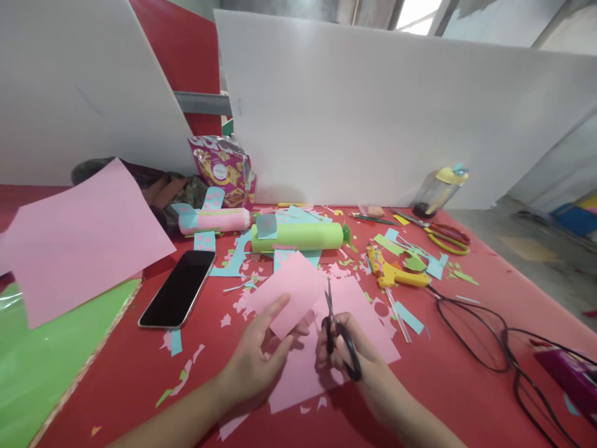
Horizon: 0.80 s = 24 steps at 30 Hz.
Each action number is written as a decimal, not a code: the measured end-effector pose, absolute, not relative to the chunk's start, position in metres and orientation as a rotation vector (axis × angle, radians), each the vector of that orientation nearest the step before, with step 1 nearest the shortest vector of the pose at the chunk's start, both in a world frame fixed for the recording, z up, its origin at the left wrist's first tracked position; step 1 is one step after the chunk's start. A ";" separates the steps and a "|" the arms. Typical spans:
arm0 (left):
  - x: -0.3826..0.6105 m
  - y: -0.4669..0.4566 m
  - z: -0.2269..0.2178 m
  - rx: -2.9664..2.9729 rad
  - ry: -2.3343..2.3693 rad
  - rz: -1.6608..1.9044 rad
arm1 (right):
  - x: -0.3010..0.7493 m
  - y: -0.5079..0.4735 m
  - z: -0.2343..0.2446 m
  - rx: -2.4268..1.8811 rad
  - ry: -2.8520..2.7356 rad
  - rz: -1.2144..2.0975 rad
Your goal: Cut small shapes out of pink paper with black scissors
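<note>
My left hand [259,348] grips a pink piece of paper [295,287] by its lower edge, thumb and fingers closed on it. In my right hand [357,354] are black-handled scissors [332,314], points upward and blades slightly apart. Their blades are beside the right edge of the held paper; whether they touch it I cannot tell. A larger pink sheet [368,323] lies on the table beneath both hands. Just beyond them a green paper tube [303,238] lies on its side, with a pink tube [217,220] to its left.
A phone [180,289] lies at left, near a big pink sheet [93,233] and green packaging [60,354]. To the right are a yellow glue gun [396,272] with a black cable [504,339], red-and-yellow scissors [443,236] and a clear jar [436,194]. Paper scraps litter the red table [443,392].
</note>
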<state>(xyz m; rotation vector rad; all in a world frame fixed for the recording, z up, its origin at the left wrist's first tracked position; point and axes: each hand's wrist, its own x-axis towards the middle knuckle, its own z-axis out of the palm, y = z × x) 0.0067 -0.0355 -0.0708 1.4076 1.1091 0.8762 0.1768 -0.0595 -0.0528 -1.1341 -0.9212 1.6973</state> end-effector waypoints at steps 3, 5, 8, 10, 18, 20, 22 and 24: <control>0.002 -0.035 -0.074 1.629 1.173 0.825 | 0.176 -0.059 -0.051 -1.158 -0.969 1.612; 0.000 -0.035 -0.075 1.764 1.192 0.780 | 0.175 -0.059 -0.049 -1.167 -0.977 1.587; -0.002 -0.035 -0.075 1.889 1.161 0.725 | 0.174 -0.060 -0.047 -1.183 -0.972 1.583; -0.003 -0.034 -0.073 1.931 1.130 0.697 | 0.174 -0.061 -0.046 -1.202 -0.960 1.579; -0.004 -0.034 -0.069 2.001 1.065 0.554 | 0.177 -0.060 -0.048 -1.232 -1.012 1.531; -0.005 -0.034 -0.070 2.003 1.063 0.548 | 0.177 -0.060 -0.047 -1.244 -1.019 1.519; -0.006 -0.034 -0.070 2.002 1.037 0.560 | 0.176 -0.060 -0.046 -1.253 -1.028 1.509; -0.008 -0.033 -0.071 1.994 1.000 0.589 | 0.176 -0.059 -0.045 -1.262 -1.034 1.493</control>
